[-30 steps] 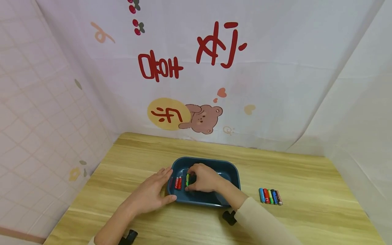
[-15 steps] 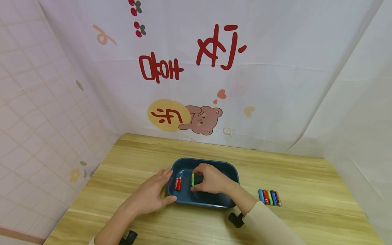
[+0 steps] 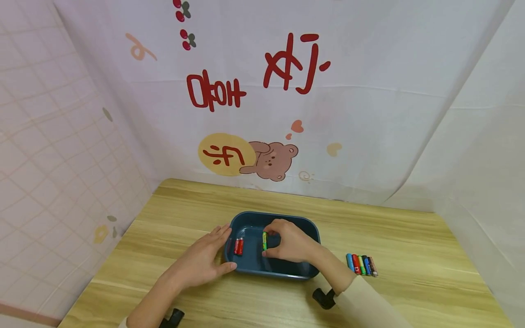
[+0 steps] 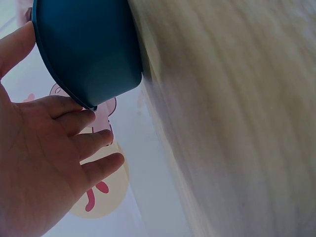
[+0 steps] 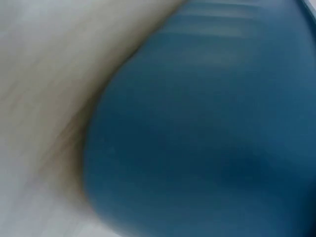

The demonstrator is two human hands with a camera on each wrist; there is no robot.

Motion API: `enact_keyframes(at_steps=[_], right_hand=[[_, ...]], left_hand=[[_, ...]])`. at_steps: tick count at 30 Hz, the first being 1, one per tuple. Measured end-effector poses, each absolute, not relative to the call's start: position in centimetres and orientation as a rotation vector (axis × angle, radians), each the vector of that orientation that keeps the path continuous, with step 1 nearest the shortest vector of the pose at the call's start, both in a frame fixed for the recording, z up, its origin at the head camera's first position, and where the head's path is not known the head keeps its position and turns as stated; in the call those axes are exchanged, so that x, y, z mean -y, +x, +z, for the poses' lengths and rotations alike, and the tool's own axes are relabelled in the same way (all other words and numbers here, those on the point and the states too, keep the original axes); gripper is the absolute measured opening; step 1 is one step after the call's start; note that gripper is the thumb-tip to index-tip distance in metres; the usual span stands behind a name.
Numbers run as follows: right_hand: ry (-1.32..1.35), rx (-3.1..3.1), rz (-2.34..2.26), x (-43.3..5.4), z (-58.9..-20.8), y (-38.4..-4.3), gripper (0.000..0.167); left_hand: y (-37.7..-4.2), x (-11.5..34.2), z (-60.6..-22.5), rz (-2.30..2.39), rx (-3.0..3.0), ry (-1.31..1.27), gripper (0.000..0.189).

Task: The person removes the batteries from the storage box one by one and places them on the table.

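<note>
A dark blue rectangular basin (image 3: 270, 274) sits on the table, and its outer wall (image 5: 197, 128) fills most of the right wrist view. My right hand (image 3: 293, 243) reaches inside, pinching a green battery (image 3: 264, 241) lengthwise between thumb and fingertips. To its left, a pair of red batteries (image 3: 239, 246) lies side by side on the basin floor. My left hand (image 3: 201, 259) rests its extended fingers and thumb against the basin's left end. In the left wrist view the fingers (image 4: 101, 169) spread loosely, with thumb and index at the rim (image 4: 47, 64).
To the right of the basin, a row of several batteries (image 3: 362, 264) in blue, red, green, dark blue and brown lies on the wooden table (image 3: 410, 255). A white printed cloth (image 3: 369, 136) stands behind the table. Black wrist mounts (image 3: 324, 298) hang below the wrists.
My right hand has moved rightward within the basin, carrying the green battery away from the red pair. The left hand has stayed at the basin's left end.
</note>
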State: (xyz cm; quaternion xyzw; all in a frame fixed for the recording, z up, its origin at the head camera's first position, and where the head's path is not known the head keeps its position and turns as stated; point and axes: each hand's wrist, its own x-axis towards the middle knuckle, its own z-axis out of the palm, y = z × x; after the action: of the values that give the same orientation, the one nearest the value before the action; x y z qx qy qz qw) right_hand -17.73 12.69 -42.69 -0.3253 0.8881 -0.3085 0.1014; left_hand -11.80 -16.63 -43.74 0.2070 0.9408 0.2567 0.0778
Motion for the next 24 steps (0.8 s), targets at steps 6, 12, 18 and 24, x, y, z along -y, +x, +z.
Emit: enact_keyframes(at_steps=[6,12,18,24], right_hand=[[-0.936,-2.625,-0.988,-14.1,-42.3,-17.3,0.057],[-0.943,-2.64,-0.994,-15.1,-42.3,-17.0,0.058],[-0.951,-2.676,-1.003,-15.8,-42.4,-16.7,0.059],[-0.939,-2.676,-1.048,-16.8,-42.2,-16.3,0.057]], left_hand=[[-11.7,16.6,-43.8,0.76,-2.828,0.63,0.094],[-11.7,16.7,-43.9,0.772,-2.825,0.614,0.094],[-11.7,16.7,-43.9,0.762,-2.824,0.622,0.095],[-11.8,16.6,-43.8,0.764,-2.817,0.625,0.095]])
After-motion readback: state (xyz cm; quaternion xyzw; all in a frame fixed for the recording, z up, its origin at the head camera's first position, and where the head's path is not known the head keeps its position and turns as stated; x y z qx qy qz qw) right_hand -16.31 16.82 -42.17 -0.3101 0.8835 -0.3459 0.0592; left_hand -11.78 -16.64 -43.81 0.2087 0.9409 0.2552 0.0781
